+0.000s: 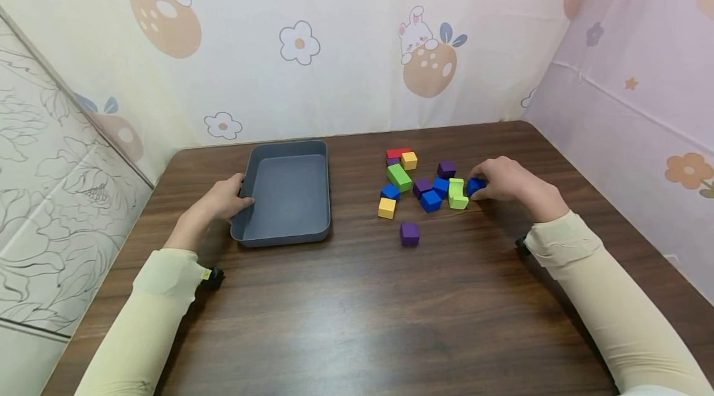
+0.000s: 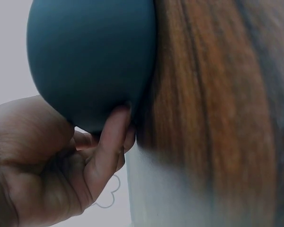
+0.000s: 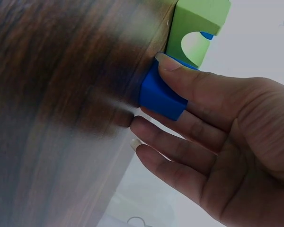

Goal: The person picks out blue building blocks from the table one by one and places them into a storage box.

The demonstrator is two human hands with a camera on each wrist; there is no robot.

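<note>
My left hand (image 1: 220,199) grips the left wall of a grey tray (image 1: 290,239), thumb over the rim and fingers outside. In the left wrist view the fingers (image 2: 111,135) press at the tray's side, low by the tabletop. At the right of the block group, my right hand (image 1: 510,179) pinches a blue cube (image 1: 476,185) between thumb and fingers. The right wrist view shows this blue cube (image 3: 161,97) at the tabletop, the thumb across one face. Just beside it stands a light green block with a curved notch (image 1: 457,194).
Left of the notched block lie blue cubes (image 1: 431,201), purple cubes (image 1: 409,234), yellow cubes (image 1: 387,208), a green oblong block (image 1: 399,178) and a red block (image 1: 398,152). A patterned curtain (image 1: 357,74) hangs behind the wooden table (image 1: 334,315).
</note>
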